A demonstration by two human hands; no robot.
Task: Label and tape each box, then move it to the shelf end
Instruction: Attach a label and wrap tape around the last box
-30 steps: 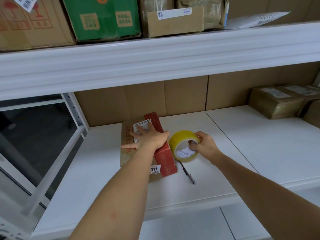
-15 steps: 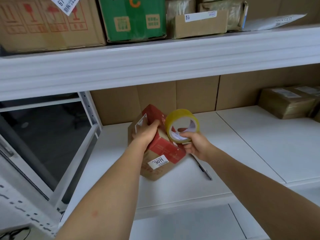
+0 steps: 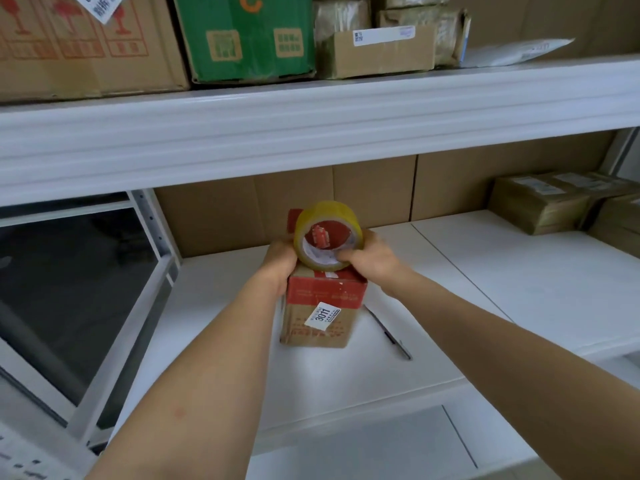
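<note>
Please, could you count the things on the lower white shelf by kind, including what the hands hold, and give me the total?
Cardboard boxes: 3, the red-banded box held by the left hand, plus at least 2 brown parcels at the right end, partly cut off
Tape rolls: 1, the yellow roll in the right hand
Pens: 1
Total: 5

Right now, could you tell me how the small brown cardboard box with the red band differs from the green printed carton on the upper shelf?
The small brown cardboard box with the red band stands upright on the lower white shelf, gripped by the left hand; the green printed carton sits untouched on the upper shelf. The small box carries a white 3011 sticker; the green carton shows none. The green carton looks larger. Both are cardboard.
</note>
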